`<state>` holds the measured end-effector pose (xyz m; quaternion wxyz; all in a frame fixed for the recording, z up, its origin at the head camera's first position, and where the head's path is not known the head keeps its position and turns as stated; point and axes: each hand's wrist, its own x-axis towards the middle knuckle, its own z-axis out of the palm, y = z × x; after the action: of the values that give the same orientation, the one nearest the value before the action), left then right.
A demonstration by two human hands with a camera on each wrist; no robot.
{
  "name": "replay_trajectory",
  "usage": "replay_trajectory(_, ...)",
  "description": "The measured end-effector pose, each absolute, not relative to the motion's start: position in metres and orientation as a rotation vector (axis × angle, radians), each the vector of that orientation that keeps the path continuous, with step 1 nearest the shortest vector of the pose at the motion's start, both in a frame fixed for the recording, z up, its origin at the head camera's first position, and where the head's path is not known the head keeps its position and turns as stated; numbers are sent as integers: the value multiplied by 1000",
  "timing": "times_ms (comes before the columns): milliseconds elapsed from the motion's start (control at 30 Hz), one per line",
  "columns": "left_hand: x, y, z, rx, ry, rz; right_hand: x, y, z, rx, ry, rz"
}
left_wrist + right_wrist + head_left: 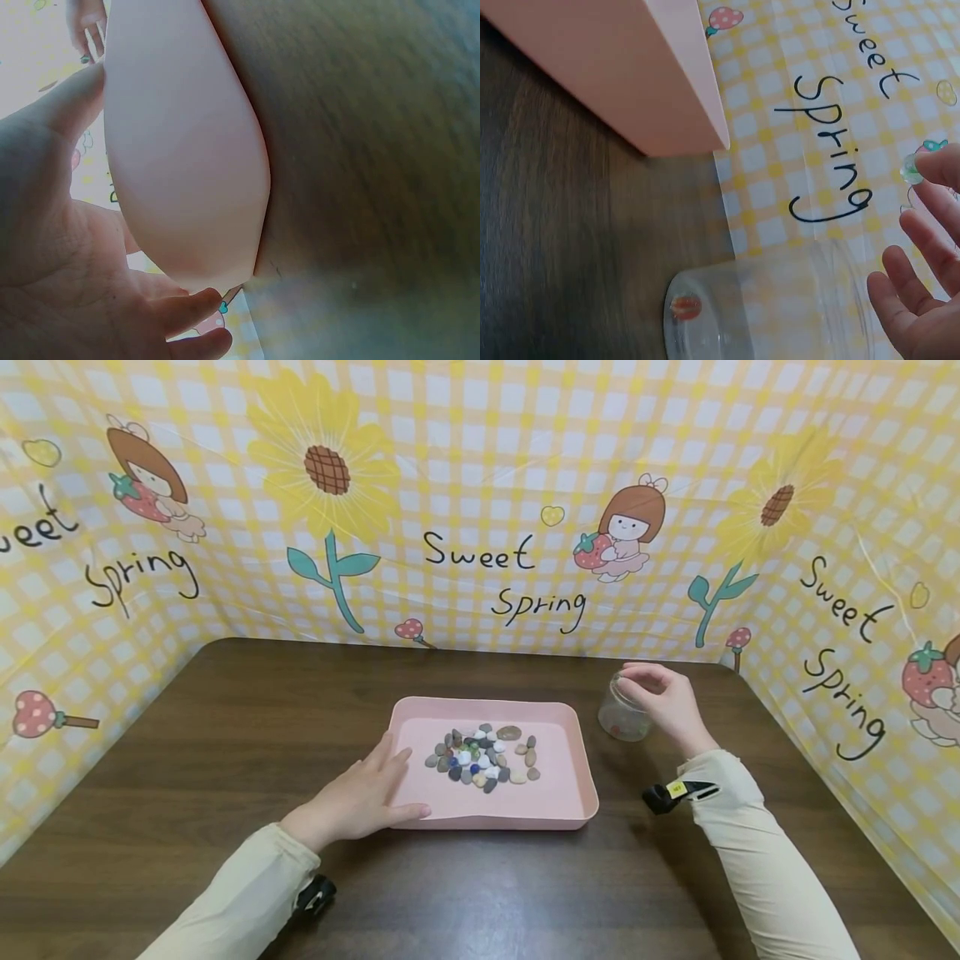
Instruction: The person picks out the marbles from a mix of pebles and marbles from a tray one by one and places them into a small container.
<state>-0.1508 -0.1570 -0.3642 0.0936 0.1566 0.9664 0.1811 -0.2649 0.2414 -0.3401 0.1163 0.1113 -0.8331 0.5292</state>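
Observation:
In the head view my right hand (670, 703) is over the mouth of a clear jar (622, 724). Its thumb and fingertip pinch a small greenish glass marble (910, 169), seen in the right wrist view, while the other fingers are spread. An orange-red marble (685, 306) lies at the bottom of the jar. Resting against the left edge of a pink tray (566, 797), my left hand (352, 802) has its fingers spread and its thumb at the front rim. Pebbles (517, 774) and several glass marbles (475, 769) lie in the tray.
A dark wooden table (225, 727) carries the tray, with the jar just right of it. Yellow checked cloth (465, 468) with printed flowers rises behind the table and along both sides.

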Motion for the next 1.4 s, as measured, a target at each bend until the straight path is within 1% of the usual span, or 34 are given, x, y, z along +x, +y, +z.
replay_trajectory(367, -150, -157, -364, 471, 2877, 524, -269, 253, -347, 177, -2332, 1486)
replay_trajectory(600, -150, -157, -365, 475, 2877, 528, -261, 252, -339, 37, -2267, 1471)
replay_trajectory(1000, -152, -158, -368, 463, 2873, 533, -280, 268, -361, -32, -2206, 1432)
replay_trajectory(1400, -151, -158, -366, 468, 2871, 527, -281, 271, -366, -118, -2301, 1290)
